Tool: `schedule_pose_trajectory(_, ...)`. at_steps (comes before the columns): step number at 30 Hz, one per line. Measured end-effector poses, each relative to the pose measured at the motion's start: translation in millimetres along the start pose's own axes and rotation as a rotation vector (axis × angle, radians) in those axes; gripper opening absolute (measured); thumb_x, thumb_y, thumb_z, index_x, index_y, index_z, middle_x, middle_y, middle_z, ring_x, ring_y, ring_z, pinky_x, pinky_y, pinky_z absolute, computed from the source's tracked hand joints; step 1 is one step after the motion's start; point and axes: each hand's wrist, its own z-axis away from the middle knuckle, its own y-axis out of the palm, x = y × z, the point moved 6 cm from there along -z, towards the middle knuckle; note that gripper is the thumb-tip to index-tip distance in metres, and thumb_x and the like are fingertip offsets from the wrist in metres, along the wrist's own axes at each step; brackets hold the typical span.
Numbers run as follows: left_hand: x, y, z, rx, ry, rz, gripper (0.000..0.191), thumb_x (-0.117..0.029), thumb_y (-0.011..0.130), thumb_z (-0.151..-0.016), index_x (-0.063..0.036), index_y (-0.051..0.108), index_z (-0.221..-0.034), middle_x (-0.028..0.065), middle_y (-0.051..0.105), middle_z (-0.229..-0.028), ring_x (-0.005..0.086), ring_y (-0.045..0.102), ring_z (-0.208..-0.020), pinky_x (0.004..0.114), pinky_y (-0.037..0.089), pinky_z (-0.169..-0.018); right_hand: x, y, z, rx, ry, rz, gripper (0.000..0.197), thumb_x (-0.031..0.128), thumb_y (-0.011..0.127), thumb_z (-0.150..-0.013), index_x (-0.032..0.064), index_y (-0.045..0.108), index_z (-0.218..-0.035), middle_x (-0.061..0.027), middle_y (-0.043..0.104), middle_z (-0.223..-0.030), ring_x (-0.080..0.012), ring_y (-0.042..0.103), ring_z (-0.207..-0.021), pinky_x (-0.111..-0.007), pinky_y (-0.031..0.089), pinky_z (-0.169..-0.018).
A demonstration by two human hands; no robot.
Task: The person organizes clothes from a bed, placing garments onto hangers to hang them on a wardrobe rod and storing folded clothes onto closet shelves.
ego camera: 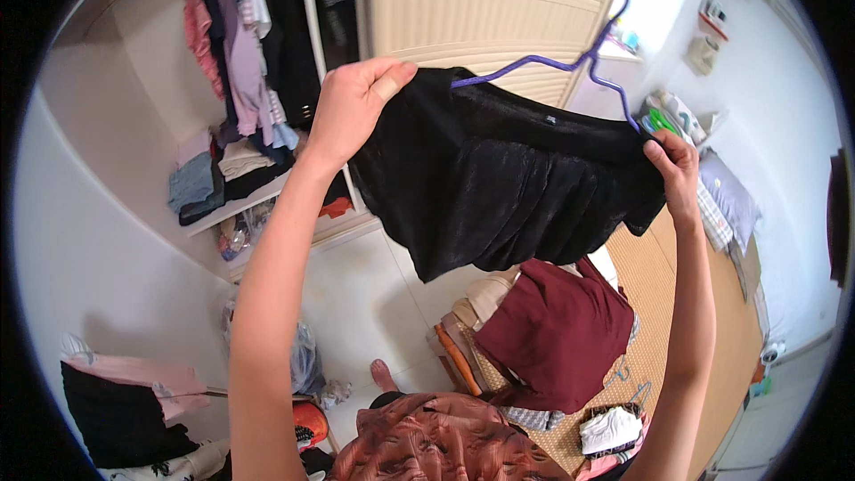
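A short-sleeved black velvety top is spread out in the air before me, with a small label at its neckline. My left hand grips it at one shoulder, and a light strip like a plaster is on one finger. My right hand pinches the opposite shoulder. A purple clothes hanger sits in the neck opening, its hook pointing up and its ends hidden inside the top. Beneath the top, a maroon garment lies on the bed.
An open wardrobe with hanging clothes and folded clothes stands at left. A louvred door is ahead. The bed with a woven mat is at right, with a basket of white cloth. Plastic bags lie lower left.
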Motion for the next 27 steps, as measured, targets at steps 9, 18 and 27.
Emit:
schedule_pose_trajectory(9,129.3,-157.0,21.4,0.053,-0.26,0.152,0.046,-0.034,0.069,-0.086,0.0018,0.063,-0.115,0.0055,0.068,-0.097,0.0105,0.058,-0.091,0.027,0.045,-0.085,54.5,113.7,-72.9,-0.07,0.054,-0.317,0.022,0.021,0.063,-0.091,0.0057,0.06,-0.076,0.0092,0.051,-0.071,-0.0021,0.044,-0.067,-0.02,0.034,-0.062)
schedule_pose_trajectory(18,255.5,-262.4,103.3,-0.473,-0.422,0.395,0.046,-0.025,0.063,-0.091,0.0061,0.056,-0.123,0.0074,0.064,-0.113,0.0133,0.056,-0.101,0.027,0.041,-0.093,102.1,216.9,-130.0,0.052,-0.055,-0.344,0.021,0.023,0.066,-0.089,0.0046,0.063,-0.08,0.0067,0.056,-0.071,-0.0029,0.049,-0.066,-0.019,0.037,-0.06)
schedule_pose_trajectory(27,332.8,-285.2,118.1,-0.636,-0.465,0.354,0.026,-0.014,0.057,-0.094,-0.0004,0.061,-0.117,0.0014,0.063,-0.107,0.0115,0.055,-0.096,0.026,0.042,-0.09,119.8,315.1,-172.0,0.127,-0.219,-0.348,0.023,0.021,0.073,-0.084,0.0008,0.063,-0.079,0.0038,0.057,-0.069,-0.0047,0.05,-0.066,-0.02,0.039,-0.06)
